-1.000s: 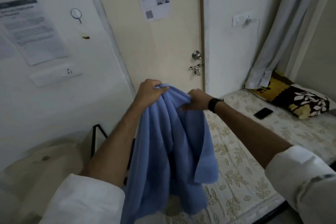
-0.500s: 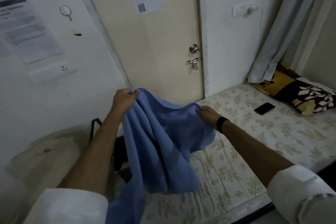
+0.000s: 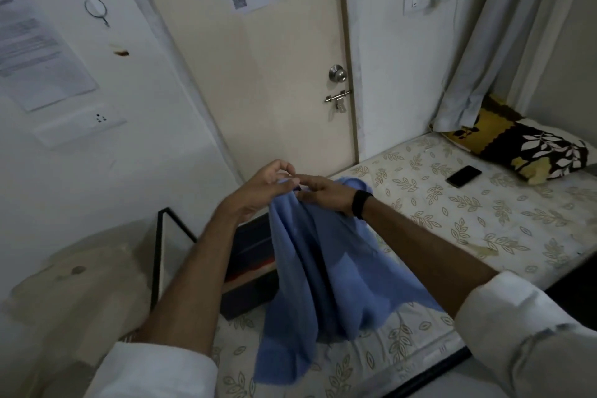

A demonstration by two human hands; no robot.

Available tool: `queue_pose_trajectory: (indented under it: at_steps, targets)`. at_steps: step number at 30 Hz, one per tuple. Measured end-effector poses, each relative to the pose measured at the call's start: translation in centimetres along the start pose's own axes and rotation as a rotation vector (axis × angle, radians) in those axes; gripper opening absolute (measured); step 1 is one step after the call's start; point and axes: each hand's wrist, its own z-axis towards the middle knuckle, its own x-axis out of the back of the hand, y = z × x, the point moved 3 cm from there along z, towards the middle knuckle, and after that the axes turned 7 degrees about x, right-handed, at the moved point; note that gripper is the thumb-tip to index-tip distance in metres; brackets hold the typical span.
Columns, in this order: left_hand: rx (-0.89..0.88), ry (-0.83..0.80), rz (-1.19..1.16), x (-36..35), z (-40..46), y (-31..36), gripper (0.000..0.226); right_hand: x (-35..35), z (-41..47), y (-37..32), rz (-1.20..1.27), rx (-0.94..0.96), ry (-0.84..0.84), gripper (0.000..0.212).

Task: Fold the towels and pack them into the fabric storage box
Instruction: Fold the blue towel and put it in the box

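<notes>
Blue towel (image 3: 323, 268) hangs pinched in both grips, left hand (image 3: 265, 186), right hand (image 3: 326, 194), hiding part of dark box (image 3: 248, 268).

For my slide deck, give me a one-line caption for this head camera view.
Both hands, left hand and right hand, pinch a hanging blue towel together above a leaf-print bed.

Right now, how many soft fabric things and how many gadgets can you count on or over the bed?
Blue towel, held up by both hands: 1
Patterned pillow: 1
Black phone lying on the sheet: 1
Dark wristband on the right wrist: 1
Total: 4
</notes>
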Motion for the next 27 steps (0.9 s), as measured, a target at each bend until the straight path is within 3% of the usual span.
queue_pose_trajectory:
  at_steps: [2,6,9,10,13,15,17,19,21,22,24,27]
  targets:
    - [-0.005,-0.002,0.021,0.2,0.1,-0.9,0.022,0.4,0.2,0.1,-0.037,0.023,0.058,0.018]
    - [0.028,0.073,0.165,0.5,0.3,-4.5,0.035,2.0,-0.4,-0.4,-0.04,0.093,0.232,0.021]
    - [0.081,0.093,0.238,0.8,-0.2,-7.5,0.027,3.7,-1.0,-0.7,0.013,0.084,0.332,0.021]
    - [0.105,0.093,0.272,1.2,-0.6,-8.4,0.027,4.5,-1.2,-0.5,0.038,0.057,0.421,0.021]
    - [0.099,0.14,0.253,3.3,-0.8,-10.5,0.057,6.5,-2.5,1.4,0.182,-0.109,0.846,0.024]
    - [0.045,0.212,0.143,4.2,-0.9,-9.6,0.058,6.0,-3.0,2.2,0.122,-0.191,0.988,0.025]
    - [-0.006,0.264,0.103,4.2,-0.8,-7.6,0.041,4.6,-2.7,2.3,-0.001,-0.174,0.842,0.011]
    - [-0.104,0.209,0.14,3.5,-0.7,-5.4,0.04,2.0,-1.7,1.2,-0.052,-0.087,0.488,0.046]
    - [-0.166,0.123,0.169,2.6,-0.5,-4.3,0.032,-1.0,-0.3,0.3,-0.113,-0.046,0.181,0.055]
    - [-0.177,0.097,0.166,2.2,-0.4,-4.3,0.023,-2.0,0.3,0.2,-0.188,-0.034,0.125,0.046]
    - [-0.184,0.123,0.143,2.2,-0.3,-4.6,0.018,-2.7,0.6,0.4,-0.313,-0.012,0.178,0.029]
    - [-0.129,0.183,0.26,3.7,-0.4,-6.6,0.032,-0.9,-0.2,0.5,-0.283,-0.036,0.296,0.017]
